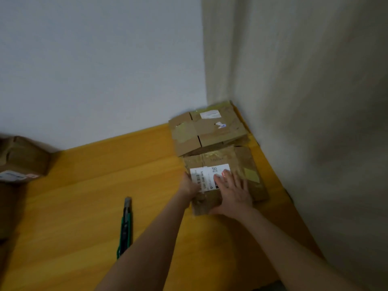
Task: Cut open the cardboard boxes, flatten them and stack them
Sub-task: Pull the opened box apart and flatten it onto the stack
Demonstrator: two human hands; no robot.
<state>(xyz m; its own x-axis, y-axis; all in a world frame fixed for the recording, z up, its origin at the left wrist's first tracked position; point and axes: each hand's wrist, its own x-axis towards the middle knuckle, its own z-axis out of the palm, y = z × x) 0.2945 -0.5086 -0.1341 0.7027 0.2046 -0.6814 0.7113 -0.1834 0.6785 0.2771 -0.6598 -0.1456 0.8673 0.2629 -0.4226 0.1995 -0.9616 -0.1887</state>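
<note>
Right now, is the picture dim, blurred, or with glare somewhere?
Head view: dim and soft overall; the curtain at right is smeared; the tape on the flattened box under the right hand gives mild glare; its label is partly readable.

At centre right of the frame a flattened box [241,162] lies on the bench [94,185], with your right hand [233,192] flat on top of it and your left hand [190,185] at its left edge. Just behind it, in the corner between wall [94,59] and curtain [315,101], sits a stack of flattened boxes [207,129]. The knife [126,225] lies lower left of centre, well apart from them, and more boxes [23,158] stand at the left edge.
</note>
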